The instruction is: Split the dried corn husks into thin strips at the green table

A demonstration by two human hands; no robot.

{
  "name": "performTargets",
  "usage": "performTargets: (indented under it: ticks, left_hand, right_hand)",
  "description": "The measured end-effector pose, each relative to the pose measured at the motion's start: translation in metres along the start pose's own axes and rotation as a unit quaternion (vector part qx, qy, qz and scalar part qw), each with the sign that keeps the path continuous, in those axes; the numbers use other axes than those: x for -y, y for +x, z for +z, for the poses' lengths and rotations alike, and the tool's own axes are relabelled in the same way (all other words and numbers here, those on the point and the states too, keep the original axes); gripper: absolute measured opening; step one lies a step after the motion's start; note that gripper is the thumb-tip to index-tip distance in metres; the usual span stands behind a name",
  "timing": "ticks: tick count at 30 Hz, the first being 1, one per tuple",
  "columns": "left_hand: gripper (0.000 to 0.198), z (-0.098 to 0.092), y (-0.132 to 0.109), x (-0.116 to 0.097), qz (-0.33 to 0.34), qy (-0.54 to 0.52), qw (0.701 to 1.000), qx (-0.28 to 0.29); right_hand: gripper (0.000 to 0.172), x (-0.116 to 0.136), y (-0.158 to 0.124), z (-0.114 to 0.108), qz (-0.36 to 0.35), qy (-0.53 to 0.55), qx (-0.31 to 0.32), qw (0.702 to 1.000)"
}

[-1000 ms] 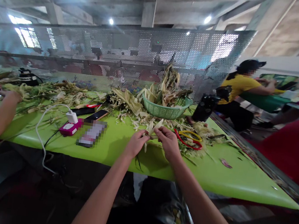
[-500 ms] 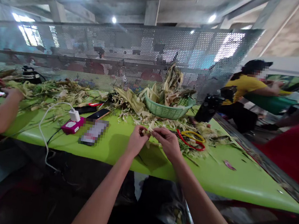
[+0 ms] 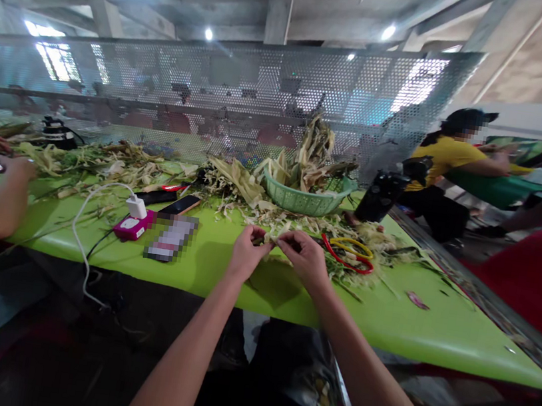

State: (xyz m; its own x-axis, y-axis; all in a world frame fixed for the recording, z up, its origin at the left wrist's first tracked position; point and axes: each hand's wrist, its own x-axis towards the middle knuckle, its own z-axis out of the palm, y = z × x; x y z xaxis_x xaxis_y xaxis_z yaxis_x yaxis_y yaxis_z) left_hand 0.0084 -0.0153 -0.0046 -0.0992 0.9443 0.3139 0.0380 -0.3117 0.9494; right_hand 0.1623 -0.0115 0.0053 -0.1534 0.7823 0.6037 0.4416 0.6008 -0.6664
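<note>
Just above the green table (image 3: 221, 273), my left hand (image 3: 248, 251) pinches a small pale piece of husk (image 3: 272, 238). Close on its right, my right hand (image 3: 304, 256) has thumb and fingers pressed together on the same pale material. The fingertips nearly meet, and the exact shape of the piece is too small to tell. Red and yellow scissor-like loops (image 3: 350, 254) lie right of my right hand among green and pale scraps. Behind my hands stands a light green basket (image 3: 306, 201) holding dry husks (image 3: 311, 155).
Left of my hands lie a magenta power socket (image 3: 132, 226) with a white charger, a blurred phone (image 3: 171, 239) and a dark phone (image 3: 182, 205). A black bottle (image 3: 377, 196) stands right of the basket. Another person's hands (image 3: 5, 159) are at far left; a person in yellow (image 3: 452, 154) sits right.
My fingertips have shifted slightly around the pale piece, and less of it sticks up between them. At the far left, the other person's hands have moved a little.
</note>
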Motion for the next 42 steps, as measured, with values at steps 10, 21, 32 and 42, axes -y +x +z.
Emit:
performTargets:
  ticks: [10,21,32,42]
  left_hand:
    - [0.022,-0.001,0.000,0.002,0.043,0.038,0.998,0.009]
    - [0.012,0.000,-0.006,-0.003,0.071,0.104,0.990,0.064]
    - [0.011,0.000,-0.005,-0.005,0.029,0.045,0.993,0.102]
    - [0.008,0.002,-0.004,-0.003,-0.039,-0.030,0.998,0.023]
  right_hand:
    - [0.009,0.005,-0.001,0.000,-0.038,-0.068,-0.002,0.997]
    - [0.006,0.009,-0.002,-0.001,-0.059,-0.094,0.013,0.994]
    - [0.009,0.009,-0.006,0.002,-0.028,-0.065,-0.036,0.997]
    - [0.046,0.002,-0.001,0.002,0.084,0.085,-0.103,0.987]
